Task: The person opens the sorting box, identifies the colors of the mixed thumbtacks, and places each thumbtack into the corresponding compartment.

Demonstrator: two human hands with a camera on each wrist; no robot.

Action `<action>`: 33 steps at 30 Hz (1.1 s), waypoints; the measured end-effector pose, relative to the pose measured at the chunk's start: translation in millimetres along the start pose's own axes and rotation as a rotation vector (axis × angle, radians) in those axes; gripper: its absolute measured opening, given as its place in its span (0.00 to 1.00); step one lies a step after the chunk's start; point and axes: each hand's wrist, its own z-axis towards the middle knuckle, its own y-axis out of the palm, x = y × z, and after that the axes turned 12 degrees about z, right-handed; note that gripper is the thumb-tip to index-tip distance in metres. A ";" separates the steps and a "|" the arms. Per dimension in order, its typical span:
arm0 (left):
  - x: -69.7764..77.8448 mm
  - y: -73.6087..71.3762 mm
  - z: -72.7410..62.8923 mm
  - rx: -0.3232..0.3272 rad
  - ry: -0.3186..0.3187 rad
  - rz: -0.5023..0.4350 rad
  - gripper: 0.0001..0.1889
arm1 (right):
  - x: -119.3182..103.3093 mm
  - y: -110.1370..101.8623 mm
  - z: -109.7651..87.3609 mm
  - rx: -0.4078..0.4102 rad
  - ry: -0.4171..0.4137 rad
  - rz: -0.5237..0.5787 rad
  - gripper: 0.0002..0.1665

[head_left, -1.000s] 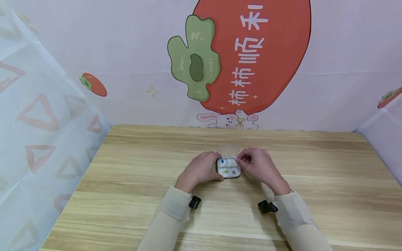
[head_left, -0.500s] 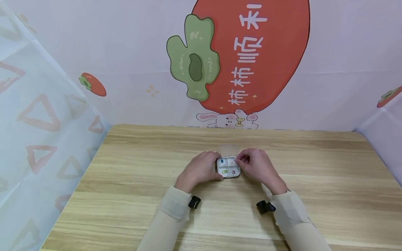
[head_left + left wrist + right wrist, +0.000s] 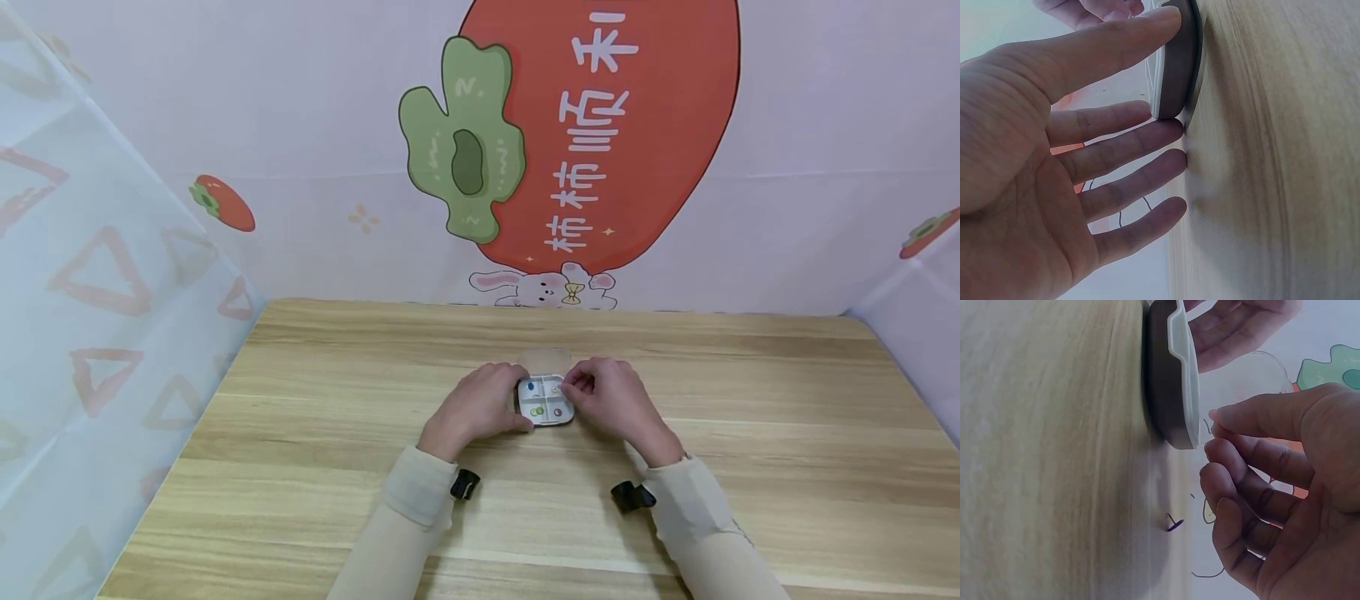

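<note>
A small pill box [image 3: 546, 414] with a dark outside and a white four-part inside lies on the table, its clear lid [image 3: 544, 360] flipped back. My left hand [image 3: 480, 404] grips its left side between thumb and forefinger; the other fingers rest beside it. Small coloured pieces lie in the compartments: a blue one [image 3: 531, 386], yellow-green ones [image 3: 537, 412] and a reddish one [image 3: 558, 412]. My right hand [image 3: 611, 402] is at the upper right compartment, thumb and forefinger tips together, other fingers curled. Whether something tiny is between those tips cannot be made out.
On the wooden table [image 3: 315, 500], a small purple tack-like piece [image 3: 1174, 523] with a thin pin lies near the box in the right wrist view. A printed cloth backdrop [image 3: 315, 242] rises behind the table's far edge.
The right forearm has shifted slightly left, with its fingertips still at the upper right compartment. The left hand and the box have stayed in place.
</note>
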 end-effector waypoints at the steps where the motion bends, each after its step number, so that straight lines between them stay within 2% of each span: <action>1: 0.0 0.0 -0.1 0.001 0.000 -0.001 0.33 | 0.4 0.1 0.2 -0.001 0.000 -0.002 0.03; 33: 0.2 -0.7 1.6 0.013 0.021 0.008 0.33 | 6.5 5.5 1.2 0.015 -0.001 -0.052 0.03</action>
